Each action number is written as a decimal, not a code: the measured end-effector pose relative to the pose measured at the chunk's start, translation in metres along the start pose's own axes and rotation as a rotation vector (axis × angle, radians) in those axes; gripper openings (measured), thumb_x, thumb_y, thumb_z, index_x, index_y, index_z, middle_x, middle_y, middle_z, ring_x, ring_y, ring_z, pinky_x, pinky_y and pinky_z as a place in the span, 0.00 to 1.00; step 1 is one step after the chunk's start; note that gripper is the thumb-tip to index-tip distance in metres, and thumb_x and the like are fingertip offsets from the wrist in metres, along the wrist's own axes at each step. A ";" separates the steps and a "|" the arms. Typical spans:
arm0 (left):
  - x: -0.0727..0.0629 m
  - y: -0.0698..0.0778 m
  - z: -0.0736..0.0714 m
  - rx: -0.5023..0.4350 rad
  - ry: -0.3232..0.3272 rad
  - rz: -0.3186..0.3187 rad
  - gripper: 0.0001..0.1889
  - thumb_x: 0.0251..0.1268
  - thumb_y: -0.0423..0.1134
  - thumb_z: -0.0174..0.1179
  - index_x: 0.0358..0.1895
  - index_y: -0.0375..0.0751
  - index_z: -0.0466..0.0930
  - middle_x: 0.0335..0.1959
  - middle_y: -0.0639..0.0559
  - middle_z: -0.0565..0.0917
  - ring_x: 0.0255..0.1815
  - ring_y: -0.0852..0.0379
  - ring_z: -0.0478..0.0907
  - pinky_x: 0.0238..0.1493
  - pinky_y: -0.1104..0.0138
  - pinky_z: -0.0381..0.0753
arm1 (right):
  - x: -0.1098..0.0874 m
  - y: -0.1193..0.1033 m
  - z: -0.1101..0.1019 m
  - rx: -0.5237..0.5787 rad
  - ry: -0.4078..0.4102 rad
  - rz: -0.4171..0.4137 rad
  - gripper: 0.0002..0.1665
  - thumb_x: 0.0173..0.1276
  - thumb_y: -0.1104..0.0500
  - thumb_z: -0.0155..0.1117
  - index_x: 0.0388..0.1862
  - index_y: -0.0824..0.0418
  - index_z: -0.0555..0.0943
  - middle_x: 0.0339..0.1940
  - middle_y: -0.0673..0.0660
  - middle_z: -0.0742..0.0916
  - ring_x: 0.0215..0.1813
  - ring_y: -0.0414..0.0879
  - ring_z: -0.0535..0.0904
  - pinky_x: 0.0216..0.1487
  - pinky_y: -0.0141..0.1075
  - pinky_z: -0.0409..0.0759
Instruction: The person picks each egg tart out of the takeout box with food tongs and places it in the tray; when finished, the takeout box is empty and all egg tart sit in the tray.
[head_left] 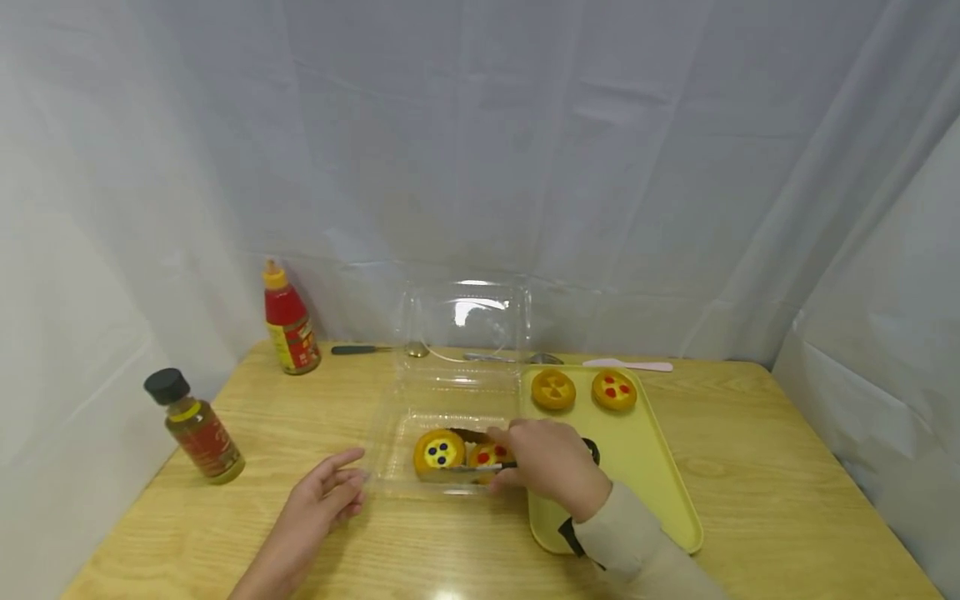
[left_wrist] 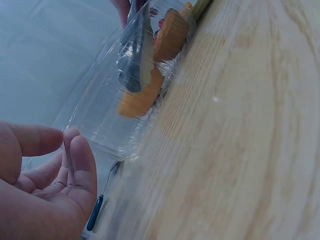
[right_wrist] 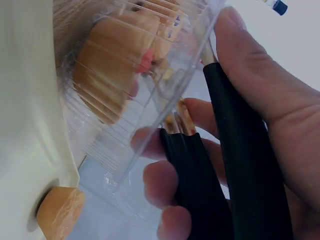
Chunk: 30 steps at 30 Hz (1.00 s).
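My right hand point(head_left: 558, 462) holds black-handled tongs point(right_wrist: 245, 150), thumb on one handle and fingers on the other. Their metal arms reach into a clear plastic clamshell box point(head_left: 397, 425), its lid standing up behind. One arm lies on the near side of a tart with blue dots point(head_left: 440, 452), the other on its far side; whether they touch it I cannot tell. Beside it in the box sits a tart with red dots point(head_left: 489, 455), partly covered by the hand and tongs. My left hand point(head_left: 318, 500), fingers loosely bent, has its fingertips at the box's left rim; contact is unclear.
A yellow tray point(head_left: 637, 475) right of the box carries a plain-topped tart point(head_left: 553, 390) and another red-dotted tart point(head_left: 614, 390). A red sauce bottle point(head_left: 291, 325) and a black-capped bottle point(head_left: 202, 437) stand left. Along the back lie a dark-handled utensil point(head_left: 356, 350) and a pink knife point(head_left: 637, 365).
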<state>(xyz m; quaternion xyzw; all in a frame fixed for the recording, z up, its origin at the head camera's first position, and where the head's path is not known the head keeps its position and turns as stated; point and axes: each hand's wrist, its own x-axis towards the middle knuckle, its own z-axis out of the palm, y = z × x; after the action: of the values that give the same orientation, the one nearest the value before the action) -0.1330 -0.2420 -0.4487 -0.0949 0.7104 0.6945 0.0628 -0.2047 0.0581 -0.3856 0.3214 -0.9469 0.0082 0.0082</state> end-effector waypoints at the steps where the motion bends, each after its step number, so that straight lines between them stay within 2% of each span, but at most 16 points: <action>1: 0.000 0.000 0.000 -0.001 0.000 -0.001 0.25 0.78 0.34 0.51 0.73 0.38 0.61 0.54 0.42 0.75 0.46 0.52 0.77 0.48 0.65 0.82 | 0.000 0.000 0.001 -0.004 0.004 0.000 0.38 0.52 0.33 0.72 0.60 0.48 0.81 0.28 0.45 0.77 0.23 0.40 0.68 0.15 0.35 0.66; 8: 0.001 -0.001 0.001 0.001 0.004 0.001 0.25 0.77 0.35 0.52 0.73 0.38 0.61 0.54 0.42 0.75 0.46 0.53 0.77 0.48 0.65 0.82 | -0.004 0.000 -0.002 0.050 0.023 0.036 0.36 0.57 0.35 0.70 0.64 0.45 0.79 0.29 0.43 0.77 0.24 0.39 0.68 0.15 0.34 0.64; 16: 0.000 0.000 0.000 0.001 -0.004 0.007 0.25 0.77 0.35 0.52 0.73 0.38 0.61 0.54 0.41 0.75 0.46 0.52 0.77 0.48 0.65 0.82 | -0.019 0.003 -0.012 0.144 0.056 0.103 0.38 0.60 0.35 0.67 0.69 0.45 0.76 0.41 0.46 0.85 0.25 0.38 0.70 0.16 0.32 0.65; 22: 0.001 0.000 0.001 -0.007 -0.011 -0.020 0.25 0.77 0.36 0.52 0.73 0.42 0.62 0.57 0.40 0.75 0.49 0.50 0.77 0.50 0.63 0.82 | -0.034 0.007 -0.017 0.136 0.141 0.094 0.38 0.59 0.36 0.69 0.68 0.44 0.76 0.35 0.44 0.84 0.21 0.36 0.67 0.16 0.31 0.64; 25: 0.001 0.000 0.000 -0.006 -0.014 -0.019 0.25 0.77 0.37 0.53 0.73 0.42 0.61 0.58 0.39 0.74 0.50 0.49 0.77 0.51 0.63 0.82 | -0.043 0.010 -0.020 0.138 0.177 0.100 0.37 0.59 0.37 0.69 0.68 0.43 0.76 0.36 0.43 0.84 0.24 0.35 0.70 0.17 0.30 0.66; 30: 0.000 0.000 -0.001 -0.002 -0.025 -0.013 0.26 0.77 0.38 0.53 0.74 0.42 0.60 0.58 0.40 0.74 0.50 0.49 0.76 0.51 0.64 0.81 | -0.059 0.014 -0.026 0.131 0.215 0.134 0.37 0.59 0.36 0.69 0.68 0.42 0.76 0.43 0.44 0.86 0.30 0.37 0.78 0.21 0.30 0.70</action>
<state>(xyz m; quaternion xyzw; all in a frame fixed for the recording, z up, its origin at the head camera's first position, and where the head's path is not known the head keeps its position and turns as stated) -0.1330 -0.2428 -0.4489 -0.0908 0.7084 0.6958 0.0763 -0.1662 0.1058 -0.3608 0.2544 -0.9573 0.1051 0.0881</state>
